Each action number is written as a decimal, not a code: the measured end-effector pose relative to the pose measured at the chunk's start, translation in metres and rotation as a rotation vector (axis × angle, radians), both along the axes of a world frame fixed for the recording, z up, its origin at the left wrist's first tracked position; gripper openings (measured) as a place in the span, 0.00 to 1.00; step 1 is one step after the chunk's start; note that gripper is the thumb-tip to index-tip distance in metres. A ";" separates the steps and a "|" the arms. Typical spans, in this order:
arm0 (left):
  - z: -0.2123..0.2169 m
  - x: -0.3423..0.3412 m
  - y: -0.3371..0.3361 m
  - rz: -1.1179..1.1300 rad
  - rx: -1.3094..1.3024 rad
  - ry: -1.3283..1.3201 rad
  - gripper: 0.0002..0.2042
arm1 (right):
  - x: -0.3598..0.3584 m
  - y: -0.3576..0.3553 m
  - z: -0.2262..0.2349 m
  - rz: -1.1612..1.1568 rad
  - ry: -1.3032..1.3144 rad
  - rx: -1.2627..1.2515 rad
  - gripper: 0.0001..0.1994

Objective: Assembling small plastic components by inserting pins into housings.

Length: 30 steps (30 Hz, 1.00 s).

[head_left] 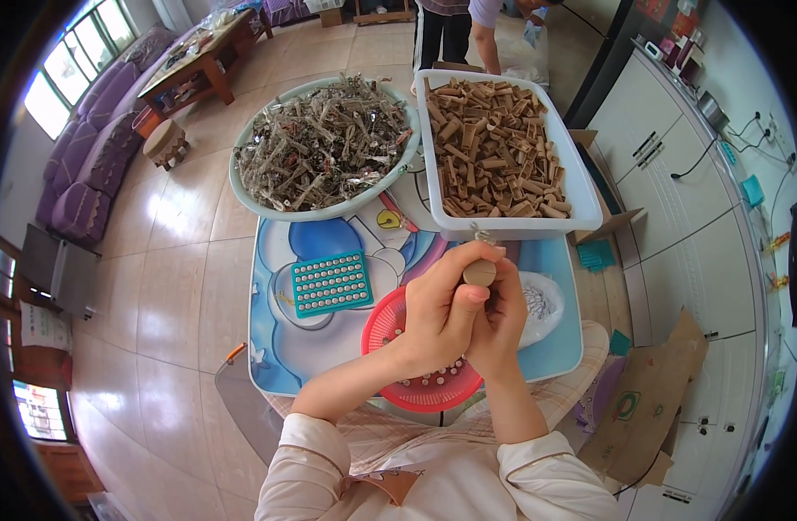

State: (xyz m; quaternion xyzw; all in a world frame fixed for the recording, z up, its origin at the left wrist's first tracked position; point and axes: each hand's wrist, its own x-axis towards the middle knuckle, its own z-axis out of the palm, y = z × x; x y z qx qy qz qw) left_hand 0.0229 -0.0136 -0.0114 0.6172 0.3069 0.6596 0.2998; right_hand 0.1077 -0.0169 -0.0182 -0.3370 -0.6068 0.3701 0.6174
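Room: a glossy beige tiled floor (168, 321) spreads around you, with a purple cushioned sofa (90, 169) at far left and white-fronted cabinets (681, 213) along the right.
Work surface: in front of you is a light-blue table printed with cartoon shapes (316, 352).
Far side: behind a white rectangular plastic tub (520, 227) heaped with brown, hollow-looking pieces (494, 148), another person (446, 35) bends with one arm reaching down.
Brown cylinder: you have a short, round-ended brown cylinder (479, 273) between your two hands, above the table and near the far edge of the red basket.
Its direction: the flat round end faces up toward your head; the long axis runs down from that face into your grip, and its exact slant is hidden by your fingers.
Left hand: your left hand (435, 304) is closed about the cylinder, thumb just below the round face, fingers wrapped over the far side.
Right hand: your right hand (502, 317) is curled in against it from the right, fingers bent; their tips are hidden.
Below the hands: a round red plastic basket (385, 326) holds small silvery round pieces (440, 379).
Left of the basket: a teal rectangular tray (331, 305) carries rows of silvery round pieces.
Right of your hands: a clear plastic bag (548, 326) holds small whitish pieces.
Beyond the tray: a pale-green round basin (242, 193) is piled with clear, crinkled strips (329, 143).
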 end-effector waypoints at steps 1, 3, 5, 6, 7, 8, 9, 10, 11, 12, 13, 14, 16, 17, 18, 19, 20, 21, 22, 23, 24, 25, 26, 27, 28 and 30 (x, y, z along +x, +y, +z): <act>-0.001 0.001 0.000 -0.046 -0.017 -0.035 0.16 | 0.000 -0.001 -0.002 -0.005 0.002 0.000 0.12; 0.003 0.001 -0.001 -0.059 -0.034 -0.032 0.15 | 0.000 -0.002 -0.006 -0.019 0.031 0.016 0.12; 0.003 0.000 0.000 -0.074 -0.048 -0.032 0.15 | 0.002 -0.002 -0.006 -0.014 0.005 0.011 0.13; 0.002 -0.001 0.001 -0.080 -0.026 -0.003 0.14 | 0.003 -0.003 -0.005 -0.005 -0.022 0.004 0.14; 0.001 -0.003 0.002 -0.081 -0.004 0.028 0.14 | 0.003 -0.002 -0.004 -0.005 -0.019 0.005 0.14; 0.002 -0.004 0.002 -0.082 -0.003 0.031 0.14 | 0.003 -0.002 -0.001 -0.015 -0.071 0.022 0.15; 0.004 -0.006 0.003 -0.186 -0.068 -0.058 0.14 | 0.004 -0.001 0.000 -0.024 -0.123 0.039 0.16; 0.004 -0.005 0.004 -0.297 -0.134 -0.151 0.15 | 0.004 0.000 0.000 -0.032 -0.123 0.040 0.16; 0.004 -0.005 0.006 -0.304 -0.133 -0.151 0.15 | 0.005 0.002 -0.001 -0.085 -0.145 0.058 0.14; 0.003 -0.006 0.007 -0.378 -0.193 -0.178 0.15 | 0.006 0.003 -0.002 -0.137 -0.166 0.076 0.13; 0.002 -0.006 0.008 -0.448 -0.255 -0.205 0.16 | 0.007 0.002 0.000 -0.140 -0.166 0.075 0.13; 0.003 -0.007 0.009 -0.450 -0.257 -0.204 0.16 | 0.009 0.001 0.004 -0.100 -0.163 -0.032 0.13; 0.008 -0.007 0.012 -0.543 -0.439 -0.305 0.16 | 0.016 0.003 0.005 -0.061 -0.159 -0.138 0.14; 0.012 -0.009 0.013 -0.585 -0.493 -0.312 0.17 | 0.023 0.006 0.002 0.046 -0.156 -0.222 0.15; 0.012 -0.011 0.015 -0.587 -0.494 -0.311 0.17 | 0.029 0.008 -0.001 0.154 -0.153 -0.307 0.16; 0.010 -0.013 0.018 -0.622 -0.558 -0.304 0.18 | 0.033 0.010 -0.005 0.154 -0.152 -0.309 0.16; 0.008 -0.014 0.019 -0.658 -0.623 -0.297 0.20 | 0.037 0.012 -0.010 0.253 -0.069 -0.394 0.18; 0.006 -0.013 0.019 -0.657 -0.625 -0.297 0.20 | 0.041 0.013 -0.012 0.352 0.015 -0.479 0.21; 0.004 -0.012 0.019 -0.701 -0.652 -0.381 0.19 | 0.045 0.013 -0.012 0.350 0.015 -0.483 0.21; 0.003 -0.010 0.018 -0.745 -0.679 -0.466 0.18 | 0.048 0.013 -0.012 0.445 0.220 -0.509 0.22; 0.002 -0.007 0.019 -0.746 -0.683 -0.469 0.18 | 0.053 0.013 -0.011 0.537 0.428 -0.530 0.24; 0.003 -0.003 0.021 -0.752 -0.755 -0.617 0.17 | 0.067 0.017 -0.006 0.661 0.376 -0.517 0.26; 0.004 -0.002 0.022 -0.751 -0.823 -0.768 0.16 | 0.081 0.019 -0.011 0.663 0.376 -0.520 0.26; 0.001 -0.005 0.026 -0.749 -0.824 -0.770 0.16 | 0.095 0.021 -0.021 0.515 0.324 -0.503 0.24; -0.005 -0.008 0.032 -0.798 -0.874 -0.834 0.16 | 0.108 0.023 -0.032 0.365 0.272 -0.485 0.22; -0.012 -0.010 0.040 -0.856 -0.927 -0.903 0.15 | 0.132 0.028 -0.055 0.163 0.042 -0.515 0.18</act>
